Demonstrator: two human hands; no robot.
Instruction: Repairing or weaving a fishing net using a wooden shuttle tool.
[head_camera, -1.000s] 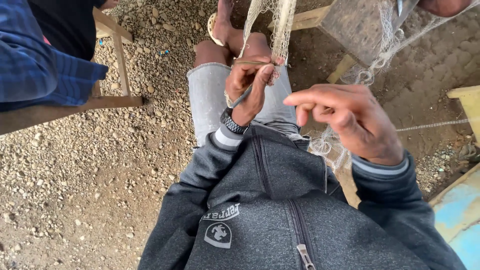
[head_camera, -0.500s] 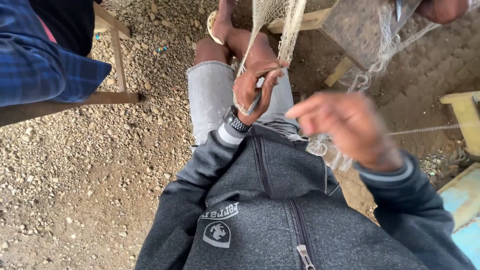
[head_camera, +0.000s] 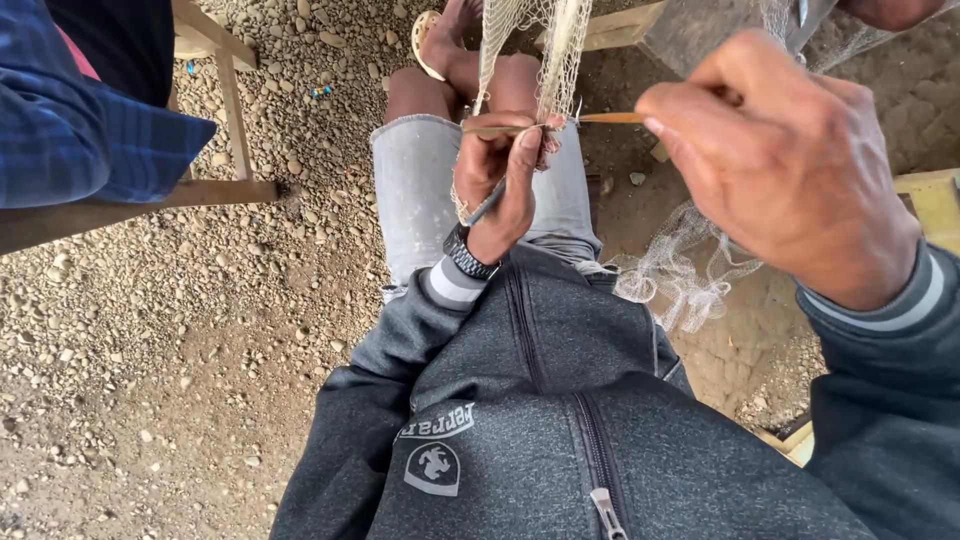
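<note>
Since half a second ago, the right hand (head_camera: 790, 170) has risen up and outward, its fingers now pinched around the thin amber netting needle (head_camera: 608, 118), which points left toward the mesh. Left hand (head_camera: 500, 180) sits over the lap, fingers clenched on a flat wooden gauge stick (head_camera: 495, 130) and a gather of the pale off-white fishing net (head_camera: 540, 50) hanging from above. By my reading a mesh knot is being pulled tight; next calls for steady tension while the left pinch holds the loop.
</note>
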